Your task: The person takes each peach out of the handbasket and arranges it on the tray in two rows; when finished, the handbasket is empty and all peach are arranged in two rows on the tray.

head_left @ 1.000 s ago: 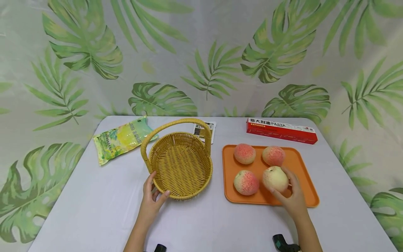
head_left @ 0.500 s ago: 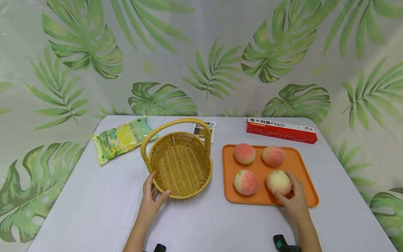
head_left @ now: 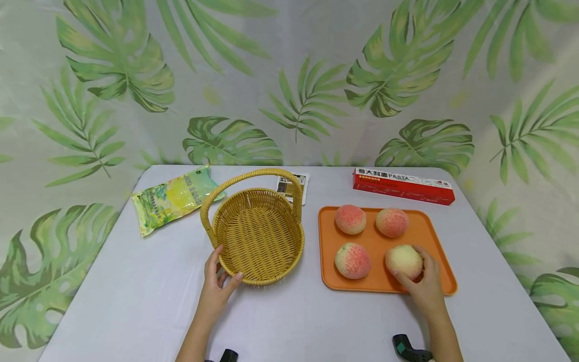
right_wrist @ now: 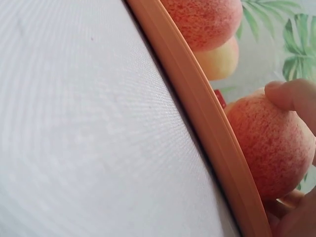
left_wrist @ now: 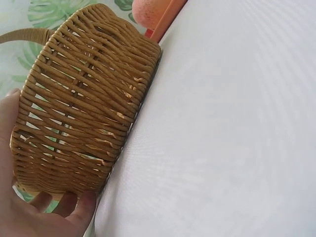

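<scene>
My left hand (head_left: 215,284) holds the near left side of a round wicker basket (head_left: 259,241) with a tall arched handle. In the left wrist view, the thumb lies at the basket's rim and the other fingers (left_wrist: 81,212) curl against its woven side (left_wrist: 84,103). My right hand (head_left: 425,281) grips a pale-topped peach (head_left: 402,260) low in the right part of an orange tray (head_left: 332,287). Its reddish side (right_wrist: 271,148) shows in the right wrist view, between thumb and fingers. Three more peaches sit on the tray, one of them (head_left: 352,260) just left of the held peach.
Behind the tray lies a red and white pasta box (head_left: 402,186). A yellow-green packet (head_left: 176,198) is at the back left. Behind the basket's handle is a small flat packet (head_left: 305,188), partly hidden. White cloth (head_left: 289,327) covers the table, and a leaf-print curtain (head_left: 289,75) hangs behind.
My right hand has brought the peach down and slightly right, from against the back right peach to the tray's front right. My left hand and the basket stay in place.
</scene>
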Motion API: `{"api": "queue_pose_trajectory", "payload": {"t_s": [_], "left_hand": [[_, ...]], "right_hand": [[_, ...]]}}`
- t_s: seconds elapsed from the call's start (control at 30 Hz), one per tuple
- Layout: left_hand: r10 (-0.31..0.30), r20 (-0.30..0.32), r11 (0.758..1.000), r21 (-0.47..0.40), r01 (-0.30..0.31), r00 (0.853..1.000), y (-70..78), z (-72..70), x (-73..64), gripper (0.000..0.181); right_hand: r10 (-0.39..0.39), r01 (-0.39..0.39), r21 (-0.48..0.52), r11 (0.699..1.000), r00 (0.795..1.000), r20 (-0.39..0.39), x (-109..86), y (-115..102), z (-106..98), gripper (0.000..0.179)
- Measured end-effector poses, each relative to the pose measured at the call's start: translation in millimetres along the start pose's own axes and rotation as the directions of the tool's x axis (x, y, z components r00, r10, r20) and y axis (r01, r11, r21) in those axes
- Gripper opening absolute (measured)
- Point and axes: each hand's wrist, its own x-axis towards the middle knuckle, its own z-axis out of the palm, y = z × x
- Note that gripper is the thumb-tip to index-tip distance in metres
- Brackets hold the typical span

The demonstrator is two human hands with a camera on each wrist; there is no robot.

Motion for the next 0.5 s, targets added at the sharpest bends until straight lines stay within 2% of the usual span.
{"api": "queue_pose_trajectory", "payload": {"t_s": [0.1, 0.3, 0.5], "left_hand": [[0.009, 0.004, 1.0, -0.003, -0.009, 1.0, -0.7, -0.1, 0.0, 0.075], [-0.014, -0.002, 1.0, -0.01, 0.014, 1.0, -1.1, 0.6, 0.3, 0.075], [-0.016, -0.007, 1.0, 0.01, 0.016, 1.0, 0.0, 0.6, 0.4, 0.076]], "right_hand": [[0.015, -0.015, -0.012, 1.0, 1.0, 0.001, -0.2, -0.7, 0.3, 0.074], [0.024, -0.024, -0.003, 1.0, 1.0, -0.006, -0.3, 0.4, -0.5, 0.074], [-0.011, 0.01, 0.01, 1.0, 1.0, 0.011, 0.5, 0.4, -1.2, 0.075]]}}
